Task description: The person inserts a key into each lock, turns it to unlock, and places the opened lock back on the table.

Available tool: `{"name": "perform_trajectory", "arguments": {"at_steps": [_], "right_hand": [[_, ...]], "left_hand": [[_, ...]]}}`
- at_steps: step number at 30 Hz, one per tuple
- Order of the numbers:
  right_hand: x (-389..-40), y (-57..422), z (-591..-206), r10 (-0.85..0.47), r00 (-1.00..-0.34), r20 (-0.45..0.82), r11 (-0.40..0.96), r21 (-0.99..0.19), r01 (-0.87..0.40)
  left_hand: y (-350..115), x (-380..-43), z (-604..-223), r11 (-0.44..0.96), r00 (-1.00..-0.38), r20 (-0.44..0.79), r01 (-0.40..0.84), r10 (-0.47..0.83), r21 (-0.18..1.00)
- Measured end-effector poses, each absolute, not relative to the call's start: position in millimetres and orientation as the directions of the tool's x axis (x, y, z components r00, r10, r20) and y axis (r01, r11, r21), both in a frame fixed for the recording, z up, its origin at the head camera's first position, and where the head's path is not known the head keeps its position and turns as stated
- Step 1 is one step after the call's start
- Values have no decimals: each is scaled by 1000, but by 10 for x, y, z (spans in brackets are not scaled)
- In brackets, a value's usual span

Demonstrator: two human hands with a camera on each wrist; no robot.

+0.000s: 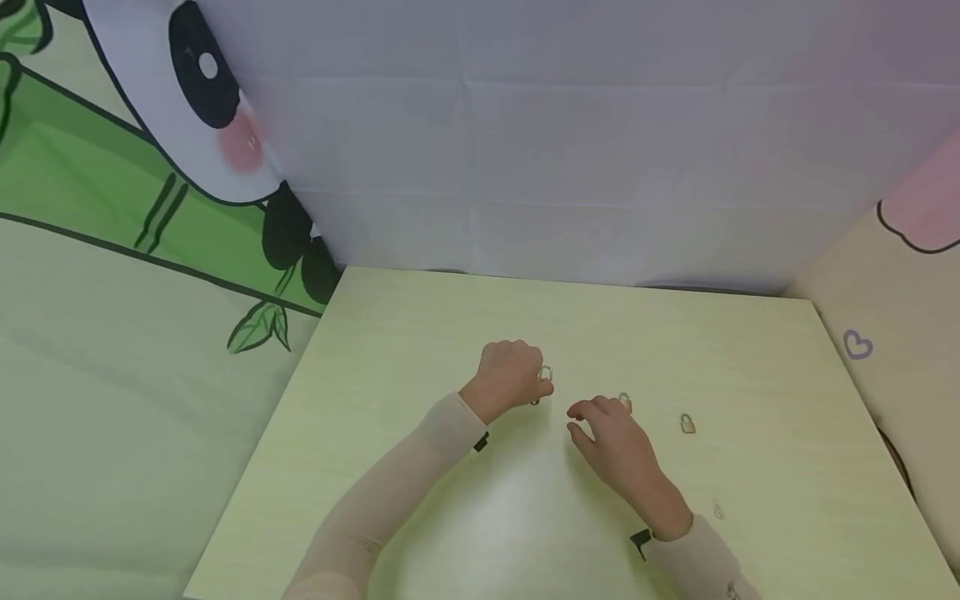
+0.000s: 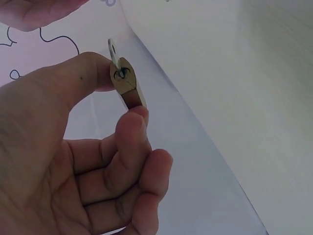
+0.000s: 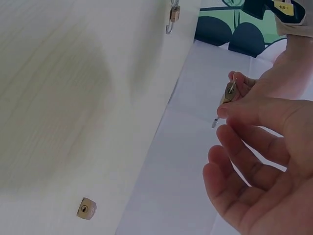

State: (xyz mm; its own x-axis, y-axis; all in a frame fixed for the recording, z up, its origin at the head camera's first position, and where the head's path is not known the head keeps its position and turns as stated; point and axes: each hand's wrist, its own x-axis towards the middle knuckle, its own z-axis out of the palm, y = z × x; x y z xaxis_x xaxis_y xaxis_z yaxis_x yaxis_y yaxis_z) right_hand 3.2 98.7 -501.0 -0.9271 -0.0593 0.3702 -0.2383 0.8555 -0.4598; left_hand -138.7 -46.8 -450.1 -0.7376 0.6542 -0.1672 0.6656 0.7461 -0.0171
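My left hand (image 1: 510, 379) pinches a small brass padlock (image 2: 126, 83) between thumb and fingers, above the table. A key (image 2: 113, 51) sticks out of its keyhole, and in the right wrist view its silver shackle (image 3: 215, 122) shows beyond my right thumb. My right hand (image 1: 618, 446) hovers to the right, apart from the left, fingers loosely bent and holding nothing. Beside its fingers a padlock (image 1: 625, 402) is partly hidden on the table. Another padlock (image 1: 687, 423) lies farther right.
The pale table (image 1: 465, 317) meets a light cloth wall (image 1: 525, 167) at the back. In the right wrist view another padlock (image 3: 174, 13) lies there with its shackle swung out. A faint small item (image 1: 718, 508) lies right of my right wrist.
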Motion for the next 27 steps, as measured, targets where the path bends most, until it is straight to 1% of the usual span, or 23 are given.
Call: {"name": "perform_trajectory", "arguments": {"at_steps": [7,12,22,27], "right_hand": [[42,1040,-5013,-76,-929,363,858,-452,-247],[39,1072,-5020,-77,-942,327,866,-446,-226],[225,822,-5008,-13,-967,253,874,-467,-134],[323,692,-5001,15,-971,238,876,-472,-102]], "left_hand": [[-401,-1374,-4625,775,-757,-214,631,618,7],[-381,-1364,-4795,780,-758,-213,625,616,29],[-563,-1243,-5150,763,-739,-226,645,634,31],[-656,-1193,-5271,749,-724,-233,662,650,29]]}}
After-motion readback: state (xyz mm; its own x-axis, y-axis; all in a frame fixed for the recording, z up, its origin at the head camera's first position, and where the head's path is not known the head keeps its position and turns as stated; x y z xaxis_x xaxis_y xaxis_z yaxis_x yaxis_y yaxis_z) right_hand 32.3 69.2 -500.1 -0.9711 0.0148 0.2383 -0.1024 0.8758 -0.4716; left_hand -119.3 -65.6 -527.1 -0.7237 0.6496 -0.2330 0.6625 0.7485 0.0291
